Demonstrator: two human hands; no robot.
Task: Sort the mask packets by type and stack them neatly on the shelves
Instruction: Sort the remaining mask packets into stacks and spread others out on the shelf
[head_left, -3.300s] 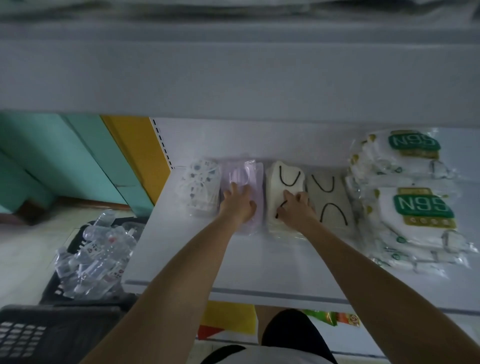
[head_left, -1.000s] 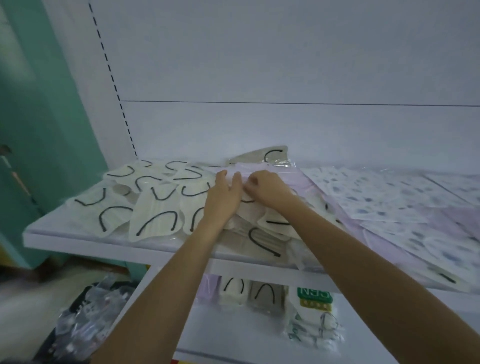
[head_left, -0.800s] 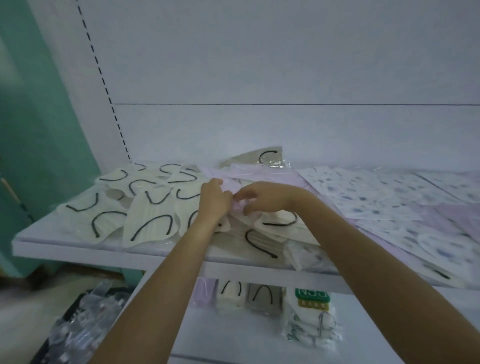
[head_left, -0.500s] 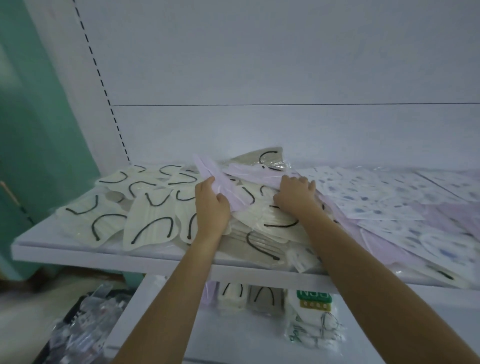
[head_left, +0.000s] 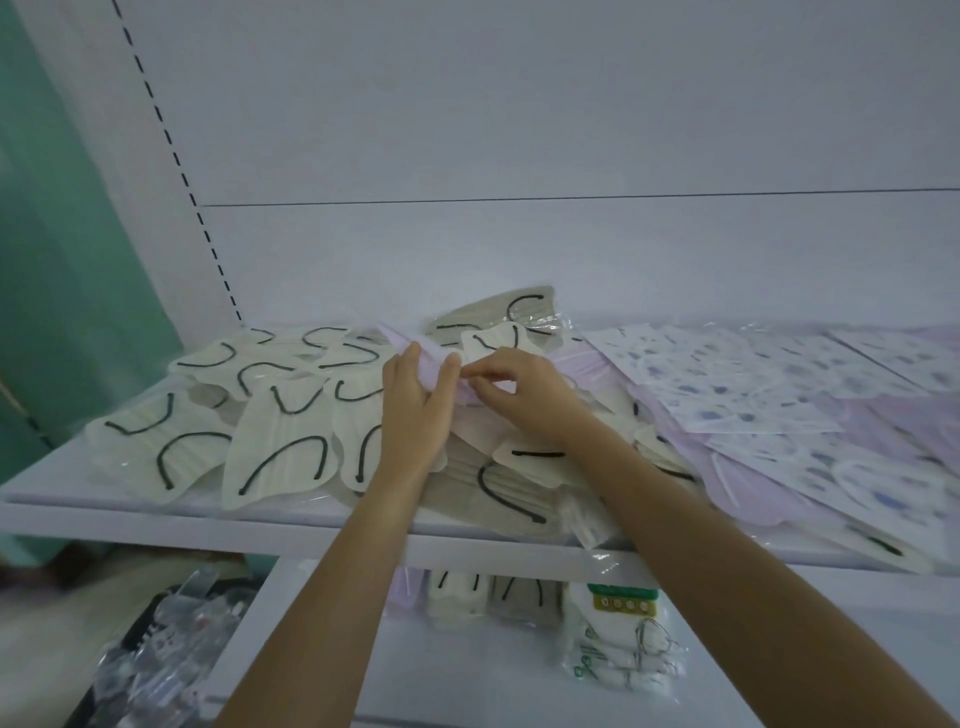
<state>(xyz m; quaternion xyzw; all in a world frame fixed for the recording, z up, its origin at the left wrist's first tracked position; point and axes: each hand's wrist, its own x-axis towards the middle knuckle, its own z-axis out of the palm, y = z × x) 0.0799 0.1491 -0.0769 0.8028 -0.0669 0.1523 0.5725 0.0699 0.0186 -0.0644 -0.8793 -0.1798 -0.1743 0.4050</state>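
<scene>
Head view, left hand: the left hand (head_left: 415, 415) reaches over the front edge of the upper white metal shelf (head_left: 156, 512); its thumb and nearly straight fingers close on a lilac mask packet in clear film (head_left: 432, 364), which tilts up off the heap
Head view, right hand: the right hand (head_left: 524, 400) has its fingers curled, and the fingertips (head_left: 475, 371) pinch the same lilac mask packet at its edge, just beside the left thumb
Task's thing: the lilac mask packet is near the middle of the upper shelf, over a mixed heap; cream mask packets with black ear loops (head_left: 280, 441) spread toward the left edge, grey-beige packets (head_left: 498, 486) lie at the front edge under the wrists, and white packets printed with blue blotches (head_left: 753, 379) run toward the right edge
Risk: the film looks slippery and the packets overlap loosely, so drawing the lilac one free would likely drag its neighbours; those overhanging the front edge seem likeliest to slide off, and a fingertip pinch on thin film may slip
Surface below: the lower white shelf (head_left: 415, 675) carries short sorted stacks of packets (head_left: 457, 597) and green-labelled white packets (head_left: 618, 639) near its back
Room: a white back panel (head_left: 519, 130) with a slotted upright (head_left: 171, 156), a teal wall (head_left: 62, 260) at left, and a dark basket (head_left: 111, 693) low at left, too blurred to tell its contents
</scene>
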